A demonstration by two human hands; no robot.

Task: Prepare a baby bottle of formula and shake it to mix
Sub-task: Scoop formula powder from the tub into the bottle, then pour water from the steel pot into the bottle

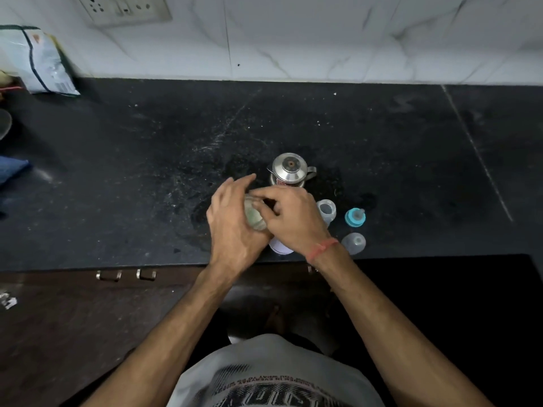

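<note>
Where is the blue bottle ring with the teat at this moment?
In the head view the blue ring with the teat stands on the black counter, right of the clear bottle and behind the clear cap.

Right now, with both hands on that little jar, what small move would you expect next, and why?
Probably lifting something out of the jar. The left hand grips it while the right hand has fingers curled at its open mouth; what they pinch is hidden. The bottle stands open beside it, with the teal nipple ring and clear cap still off, so filling seems unfinished.
</note>
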